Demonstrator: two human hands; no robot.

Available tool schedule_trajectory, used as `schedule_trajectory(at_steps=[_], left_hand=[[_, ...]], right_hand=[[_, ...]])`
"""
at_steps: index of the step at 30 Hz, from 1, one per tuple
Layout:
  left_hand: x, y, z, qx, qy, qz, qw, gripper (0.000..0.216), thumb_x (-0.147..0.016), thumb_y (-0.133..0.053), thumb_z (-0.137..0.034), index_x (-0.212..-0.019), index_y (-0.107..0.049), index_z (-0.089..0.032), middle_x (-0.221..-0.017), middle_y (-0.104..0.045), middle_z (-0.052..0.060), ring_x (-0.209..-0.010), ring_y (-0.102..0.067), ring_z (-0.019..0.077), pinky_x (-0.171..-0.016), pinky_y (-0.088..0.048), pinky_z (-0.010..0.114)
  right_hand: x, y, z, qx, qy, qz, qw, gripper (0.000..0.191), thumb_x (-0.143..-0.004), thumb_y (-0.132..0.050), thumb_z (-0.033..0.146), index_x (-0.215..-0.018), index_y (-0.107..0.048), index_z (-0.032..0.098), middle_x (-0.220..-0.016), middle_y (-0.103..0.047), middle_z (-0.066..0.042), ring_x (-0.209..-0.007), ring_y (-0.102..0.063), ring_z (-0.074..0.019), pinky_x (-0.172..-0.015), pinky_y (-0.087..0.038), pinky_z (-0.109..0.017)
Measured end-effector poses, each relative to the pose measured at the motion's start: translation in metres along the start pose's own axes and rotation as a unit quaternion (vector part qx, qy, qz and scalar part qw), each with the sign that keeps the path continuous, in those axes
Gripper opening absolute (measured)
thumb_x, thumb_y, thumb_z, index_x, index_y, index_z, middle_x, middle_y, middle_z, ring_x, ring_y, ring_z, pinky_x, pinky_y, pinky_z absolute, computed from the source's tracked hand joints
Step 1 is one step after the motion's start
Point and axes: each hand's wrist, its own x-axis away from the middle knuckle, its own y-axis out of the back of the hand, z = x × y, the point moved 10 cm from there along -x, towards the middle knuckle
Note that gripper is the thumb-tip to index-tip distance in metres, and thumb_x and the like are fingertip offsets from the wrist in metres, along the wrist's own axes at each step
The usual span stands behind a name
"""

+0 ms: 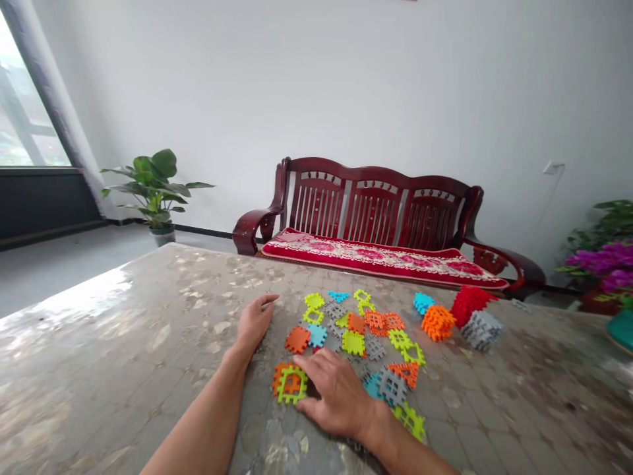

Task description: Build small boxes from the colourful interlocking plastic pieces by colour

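Observation:
My left hand (256, 323) rests on the tabletop left of the loose plastic pieces, fingers stretched forward and holding nothing. My right hand (333, 389) reaches over the front of the spread pieces, its thumb and index finger apart. Between those fingertips is the right edge of a lime-green square frame piece (281, 389), which lies over an orange windowed piece (275, 377). Just beyond are a solid orange square (297, 340), a light-blue piece (317, 336) and a lime square (353, 343). My right palm hides some pieces beneath it.
Several grey, orange and lime notched pieces lie scattered around a grey windowed piece (392, 386). At right stand blue (422, 303), orange (438, 323), red (467, 305) and grey (482, 330) stacks. Beyond the patterned table (198, 284) is a wooden bench (373, 198).

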Motion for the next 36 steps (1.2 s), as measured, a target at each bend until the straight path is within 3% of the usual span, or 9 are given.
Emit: schedule_trajectory(at_steps=[5,10,14,19,23,28,32,36], left_hand=[[0.002,-0.002,-0.002,-0.019,0.001,0.009,1.0,0.038,-0.084,-0.048,-0.027,-0.116,-0.069,-0.022,-0.112,-0.074,0.003,-0.102,-0.067,0.0214,-0.09,-0.05,0.03],[0.003,-0.002,-0.003,-0.038,0.012,0.01,0.999,0.037,-0.085,-0.049,-0.027,-0.115,-0.069,-0.024,-0.114,-0.073,0.002,-0.103,-0.067,0.0201,-0.088,-0.049,0.027],[0.003,-0.002,-0.004,-0.042,0.014,0.011,0.999,0.037,-0.085,-0.048,-0.028,-0.115,-0.069,-0.024,-0.113,-0.073,0.003,-0.104,-0.067,0.0204,-0.089,-0.048,0.027],[0.003,-0.002,-0.006,-0.043,0.015,0.014,0.999,0.037,-0.085,-0.048,-0.028,-0.116,-0.068,-0.024,-0.113,-0.073,0.003,-0.103,-0.067,0.021,-0.09,-0.048,0.028],[0.003,-0.001,-0.005,-0.044,0.016,0.013,0.999,0.037,-0.085,-0.049,-0.028,-0.115,-0.069,-0.024,-0.111,-0.074,0.004,-0.102,-0.067,0.0217,-0.089,-0.048,0.029],[0.002,-0.001,-0.005,-0.048,0.002,0.01,0.999,0.036,-0.084,-0.05,-0.03,-0.114,-0.069,-0.026,-0.109,-0.075,0.003,-0.101,-0.067,0.0213,-0.086,-0.048,0.028],[0.001,-0.001,-0.004,-0.06,0.005,0.014,0.998,0.037,-0.085,-0.048,-0.031,-0.115,-0.069,-0.025,-0.11,-0.074,0.003,-0.101,-0.067,0.022,-0.085,-0.049,0.028],[0.0,-0.003,-0.003,-0.073,-0.002,0.019,0.997,0.037,-0.085,-0.048,-0.032,-0.114,-0.069,-0.025,-0.111,-0.074,0.003,-0.102,-0.067,0.0222,-0.085,-0.049,0.028]], right_hand=[[0.007,0.025,-0.017,0.028,-0.022,-0.058,0.998,0.056,-0.079,-0.067,0.036,-0.132,-0.052,0.023,-0.109,-0.067,-0.006,-0.101,-0.054,-0.0237,-0.093,-0.041,-0.037],[0.015,0.064,-0.035,0.045,-0.076,-0.14,0.986,0.054,-0.075,-0.068,0.024,-0.128,-0.055,0.021,-0.12,-0.064,-0.007,-0.11,-0.05,-0.0247,-0.1,-0.037,-0.04],[0.005,0.042,-0.007,0.01,-0.01,-0.091,0.996,0.049,-0.08,-0.066,0.029,-0.128,-0.054,0.024,-0.122,-0.064,-0.003,-0.111,-0.051,-0.0209,-0.101,-0.037,-0.036],[-0.01,0.004,0.024,0.037,0.045,-0.032,0.998,0.063,-0.083,-0.066,0.047,-0.137,-0.043,0.023,-0.13,-0.059,-0.005,-0.119,-0.046,-0.0235,-0.102,-0.037,-0.04],[-0.013,-0.005,0.024,0.054,0.043,-0.028,0.997,0.053,-0.086,-0.063,0.043,-0.132,-0.048,0.022,-0.118,-0.064,-0.006,-0.111,-0.05,-0.0245,-0.097,-0.04,-0.04],[-0.007,0.001,0.016,0.029,0.019,-0.06,0.998,0.052,-0.076,-0.069,0.036,-0.124,-0.054,0.022,-0.106,-0.066,-0.005,-0.101,-0.054,-0.0236,-0.093,-0.043,-0.037],[-0.004,0.03,0.0,0.005,-0.006,-0.12,0.993,0.056,-0.075,-0.069,0.033,-0.127,-0.053,0.023,-0.111,-0.067,-0.006,-0.102,-0.057,-0.0235,-0.095,-0.044,-0.038],[0.016,0.095,-0.064,0.007,-0.1,-0.246,0.964,0.05,-0.077,-0.064,0.026,-0.127,-0.054,0.022,-0.119,-0.066,-0.008,-0.11,-0.059,-0.0229,-0.099,-0.044,-0.038]])
